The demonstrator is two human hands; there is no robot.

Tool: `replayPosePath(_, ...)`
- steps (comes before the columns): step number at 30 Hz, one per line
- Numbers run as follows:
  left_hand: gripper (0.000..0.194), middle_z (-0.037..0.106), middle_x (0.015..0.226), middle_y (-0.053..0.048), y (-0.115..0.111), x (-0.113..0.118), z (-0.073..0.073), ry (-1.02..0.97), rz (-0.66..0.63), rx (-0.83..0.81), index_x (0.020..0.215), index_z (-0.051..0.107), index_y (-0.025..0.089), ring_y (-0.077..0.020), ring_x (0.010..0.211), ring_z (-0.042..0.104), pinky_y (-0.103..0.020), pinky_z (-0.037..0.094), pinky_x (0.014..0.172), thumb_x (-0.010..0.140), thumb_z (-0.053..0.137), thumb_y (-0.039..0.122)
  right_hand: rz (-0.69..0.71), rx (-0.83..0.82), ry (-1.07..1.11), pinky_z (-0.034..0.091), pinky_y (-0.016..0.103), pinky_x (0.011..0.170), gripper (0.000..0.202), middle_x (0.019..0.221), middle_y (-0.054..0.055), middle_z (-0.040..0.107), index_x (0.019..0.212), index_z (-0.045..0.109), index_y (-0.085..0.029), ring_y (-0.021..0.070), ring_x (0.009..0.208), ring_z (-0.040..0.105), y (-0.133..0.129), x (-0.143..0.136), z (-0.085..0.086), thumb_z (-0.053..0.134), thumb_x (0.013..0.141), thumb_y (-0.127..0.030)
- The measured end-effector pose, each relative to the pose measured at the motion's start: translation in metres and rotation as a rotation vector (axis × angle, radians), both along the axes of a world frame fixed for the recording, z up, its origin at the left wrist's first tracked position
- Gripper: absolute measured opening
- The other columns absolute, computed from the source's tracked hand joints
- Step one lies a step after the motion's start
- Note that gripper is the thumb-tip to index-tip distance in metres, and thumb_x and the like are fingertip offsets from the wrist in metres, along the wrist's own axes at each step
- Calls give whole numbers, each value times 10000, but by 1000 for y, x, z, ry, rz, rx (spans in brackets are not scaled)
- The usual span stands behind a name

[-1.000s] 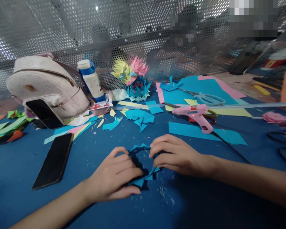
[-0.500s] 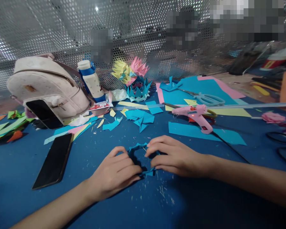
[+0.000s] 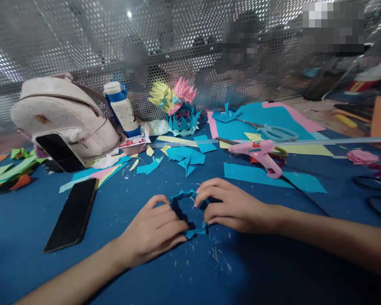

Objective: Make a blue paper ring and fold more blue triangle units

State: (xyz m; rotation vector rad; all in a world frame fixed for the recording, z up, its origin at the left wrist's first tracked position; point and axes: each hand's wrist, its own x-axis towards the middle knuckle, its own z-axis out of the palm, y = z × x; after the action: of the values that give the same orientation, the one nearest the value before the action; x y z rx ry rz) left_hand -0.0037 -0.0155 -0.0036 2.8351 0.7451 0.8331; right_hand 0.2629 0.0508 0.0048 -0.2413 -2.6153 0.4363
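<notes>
the light is kind of dim and cool. small bright spots shine through the holes in the metal screen (image 3: 184, 46) on the far side, and the far left has white streaks of glare. a dark shadow lies on the near right of the table (image 3: 273, 271). the far right looks blurry and smeared, and some far spots are covered with gray blocks. the wide view bends and stretches things near the edges. the middle looks clearer.
</notes>
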Motion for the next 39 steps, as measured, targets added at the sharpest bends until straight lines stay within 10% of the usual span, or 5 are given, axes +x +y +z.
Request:
replayPosePath(13,230,665,750,15,0,1,4,88,40,181,1025,600,175,-115,679,569,-331,419,930,1081,388,241,15,18,52,394,359,1059,127,1148,66,639,1058,648,-200,195,1162,476,-2,1,0,542,995,-230)
replayPosePath(26,135,697,772,10,55,-87,23,281,337,626,1023,665,218,-150,681,628,-339,450,874,978,564,142,5,72,85,451,397,990,255,1100,83,647,1106,618,-178,205,1101,504,-7,0,0,433,952,-94)
replayPosePath(39,290,617,1225,-94,104,17,30,385,373,292,1215,605,151,-237,1078,631,-453,538,931,984,618,326,61,120,53,447,378,968,219,1075,70,655,999,642,-176,201,1079,520,-7,2,-3,466,919,-73)
